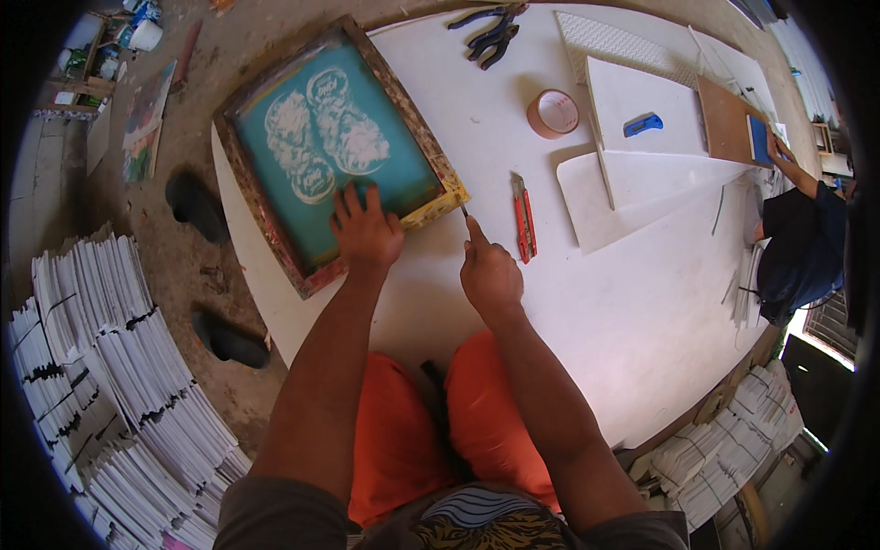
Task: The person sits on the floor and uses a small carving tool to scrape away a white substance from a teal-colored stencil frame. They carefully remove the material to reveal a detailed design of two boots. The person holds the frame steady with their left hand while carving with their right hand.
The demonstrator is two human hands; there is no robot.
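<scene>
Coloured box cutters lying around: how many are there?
2: a slim red box cutter on the white tabletop, just beyond the right hand, and a blue plastic box cutter on a white board farther right. More may be hidden.

On the table (pixel 632 321) before me, the framed screen (pixel 316 137) lay left, under my left hand (pixel 367 229); right of it, a utility knife (pixel 523 220), a tape roll (pixel 533 117) beyond, pliers (pixel 495 38) at the far edge, boards (pixel 646 174) farther right.

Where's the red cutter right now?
In the head view, the red cutter lies on the white surface right of centre, just up and right of the right hand and below the brown tape roll.
</scene>
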